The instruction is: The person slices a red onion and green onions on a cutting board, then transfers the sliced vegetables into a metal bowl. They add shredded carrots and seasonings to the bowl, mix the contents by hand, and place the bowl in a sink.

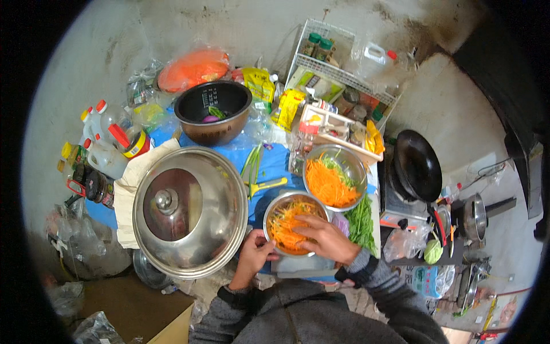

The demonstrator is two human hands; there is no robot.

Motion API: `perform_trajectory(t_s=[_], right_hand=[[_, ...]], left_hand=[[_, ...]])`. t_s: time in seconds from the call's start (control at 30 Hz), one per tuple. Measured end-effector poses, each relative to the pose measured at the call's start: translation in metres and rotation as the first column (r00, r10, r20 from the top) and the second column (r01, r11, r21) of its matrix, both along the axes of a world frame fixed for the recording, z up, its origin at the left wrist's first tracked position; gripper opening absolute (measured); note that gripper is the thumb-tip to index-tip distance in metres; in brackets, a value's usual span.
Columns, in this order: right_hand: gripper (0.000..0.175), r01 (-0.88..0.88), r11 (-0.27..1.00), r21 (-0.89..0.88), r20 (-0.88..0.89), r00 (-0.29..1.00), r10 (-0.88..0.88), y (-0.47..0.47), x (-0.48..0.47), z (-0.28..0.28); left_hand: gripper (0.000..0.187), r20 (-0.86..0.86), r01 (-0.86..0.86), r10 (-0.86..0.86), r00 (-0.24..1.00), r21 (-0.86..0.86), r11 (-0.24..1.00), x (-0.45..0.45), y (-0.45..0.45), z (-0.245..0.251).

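A metal bowl (296, 253) of shredded carrot mixed with paler shreds stands before me. My left hand (258, 253) grips its lower left rim between thumb and fingers. My right hand (324, 238) reaches in from the right, its fingers spread over the shredded carrot (292, 223); whether they pinch any shreds is hidden. Behind it stands a second metal bowl (363, 172) with shredded carrot and green shreds. Leafy greens (362, 223) and a piece of purple onion (340, 223) lie to the right. A yellow-handled peeler or knife (268, 185) and green onion stalks (252, 165) lie behind the nearer bowl.
A large steel lid (219, 206) takes up the left side. Behind it are a dark inner pot (215, 131) and plastic jugs (105, 159). A seasoning tray (339, 133) and wire rack (335, 64) stand at the back; a black wok (417, 165) leans over the stove at right.
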State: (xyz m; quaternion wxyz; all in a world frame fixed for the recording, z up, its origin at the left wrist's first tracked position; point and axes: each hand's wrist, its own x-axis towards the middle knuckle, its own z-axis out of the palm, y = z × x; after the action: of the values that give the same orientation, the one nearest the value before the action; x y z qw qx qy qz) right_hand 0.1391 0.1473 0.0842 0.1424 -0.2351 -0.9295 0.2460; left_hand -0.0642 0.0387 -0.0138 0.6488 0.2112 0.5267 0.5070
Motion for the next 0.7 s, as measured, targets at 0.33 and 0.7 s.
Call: perform_trajectory(t_s=[0.33, 0.7], right_hand=[[0.045, 0.047, 0.991, -0.122, -0.136, 0.989, -0.064, 0.008, 0.002, -0.007], [0.022, -0.029, 0.981, 0.191, -0.106, 0.993, 0.050, 0.013, -0.001, -0.021]], left_hand=[[0.049, -0.216, 0.057, -0.068, 0.974, -0.059, 0.997, 0.003, -0.005, 0.047], [0.058, -0.513, 0.197, -0.282, 0.811, -0.215, 0.957, -0.012, -0.009, 0.073]])
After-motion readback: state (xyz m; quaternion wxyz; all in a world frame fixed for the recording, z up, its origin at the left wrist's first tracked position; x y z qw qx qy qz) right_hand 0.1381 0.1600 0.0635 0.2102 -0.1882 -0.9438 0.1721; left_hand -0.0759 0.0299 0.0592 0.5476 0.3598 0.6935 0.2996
